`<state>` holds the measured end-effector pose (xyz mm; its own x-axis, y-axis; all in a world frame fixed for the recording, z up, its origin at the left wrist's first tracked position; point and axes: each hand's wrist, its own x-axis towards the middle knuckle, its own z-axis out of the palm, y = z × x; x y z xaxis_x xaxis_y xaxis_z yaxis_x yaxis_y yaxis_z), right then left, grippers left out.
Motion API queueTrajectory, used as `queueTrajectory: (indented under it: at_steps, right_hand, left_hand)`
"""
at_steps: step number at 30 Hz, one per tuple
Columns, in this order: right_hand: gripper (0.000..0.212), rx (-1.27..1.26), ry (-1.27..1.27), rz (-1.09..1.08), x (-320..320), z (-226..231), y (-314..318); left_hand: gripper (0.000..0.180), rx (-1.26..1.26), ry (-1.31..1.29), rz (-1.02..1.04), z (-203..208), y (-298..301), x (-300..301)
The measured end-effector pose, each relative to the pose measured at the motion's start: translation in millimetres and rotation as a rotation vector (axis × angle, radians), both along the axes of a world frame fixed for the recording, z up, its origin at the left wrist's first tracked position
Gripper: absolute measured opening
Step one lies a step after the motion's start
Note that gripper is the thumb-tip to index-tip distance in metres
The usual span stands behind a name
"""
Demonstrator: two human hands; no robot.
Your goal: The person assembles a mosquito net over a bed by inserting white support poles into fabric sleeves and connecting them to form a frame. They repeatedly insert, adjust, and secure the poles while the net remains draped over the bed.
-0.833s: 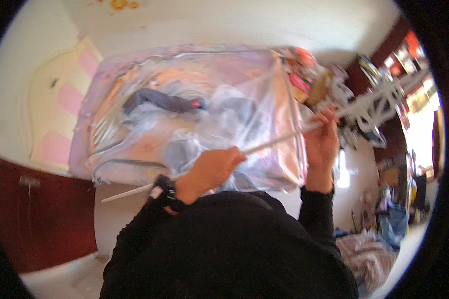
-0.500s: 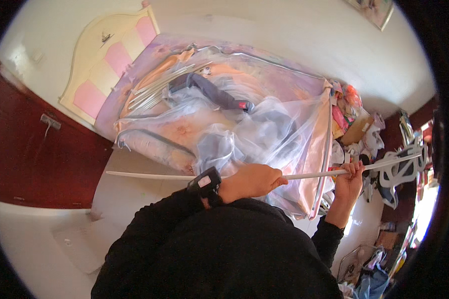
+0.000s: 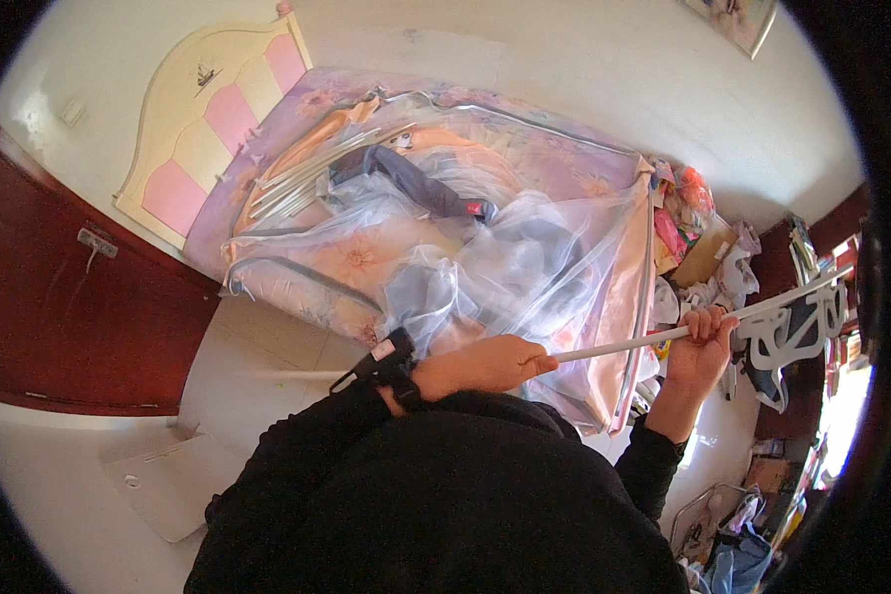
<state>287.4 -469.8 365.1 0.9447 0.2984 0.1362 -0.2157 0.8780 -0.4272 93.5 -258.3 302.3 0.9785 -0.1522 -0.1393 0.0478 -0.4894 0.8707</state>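
Observation:
A long white pole [image 3: 619, 346] crosses in front of my body, its right end raised and its left part passing behind my left wrist. My left hand [image 3: 485, 365], with a black device strapped at the wrist, is closed around the pole near its middle. Farther right, my right hand [image 3: 701, 348] also grips it, fingers wrapped round. Beyond the hands, a sheer white mosquito net [image 3: 525, 252] with peach trim lies heaped on the bed [image 3: 445, 89]. Several thin pale poles [image 3: 292, 188] rest on it at the left, beside a dark grey cloth bundle [image 3: 406, 178].
A cream and pink headboard [image 3: 213, 129] stands at the left, near a dark red door [image 3: 79, 297]. Bags and boxes [image 3: 708, 267] crowd the bed's right end. A white plastic chair [image 3: 797, 332] is at the far right, close to the pole's end. A bent grey rod [image 3: 312, 272] edges the net.
The pole has tilted, its right end rising and its left end dropping. My right hand has shifted slightly right, my left slightly left. Both still grip it.

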Motion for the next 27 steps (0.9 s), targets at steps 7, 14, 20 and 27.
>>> queueTrajectory:
  at_steps: [7, 14, 20, 27]
  right_hand:
    - [0.024, 0.111, -0.055, 0.090, -12.9, 21.2, 14.1]
    - [0.026, 0.173, -0.054, 0.070, -8.3, 18.1, 7.0]
    - [0.027, 0.093, -0.046, 0.110, -11.8, 18.8, 1.8]
    - [0.031, 0.163, -0.102, 0.177, -4.9, 16.7, -6.7]
  left_hand:
    - [0.050, -0.254, 0.106, -0.056, -11.1, 2.5, -3.5]
    - [0.050, -0.015, 0.047, 0.003, -3.3, 2.0, -4.7]
    - [0.049, -0.164, 0.075, 0.025, -7.7, 2.7, -7.8]
    - [0.054, -0.135, 0.119, 0.007, -17.5, 7.6, -8.9]
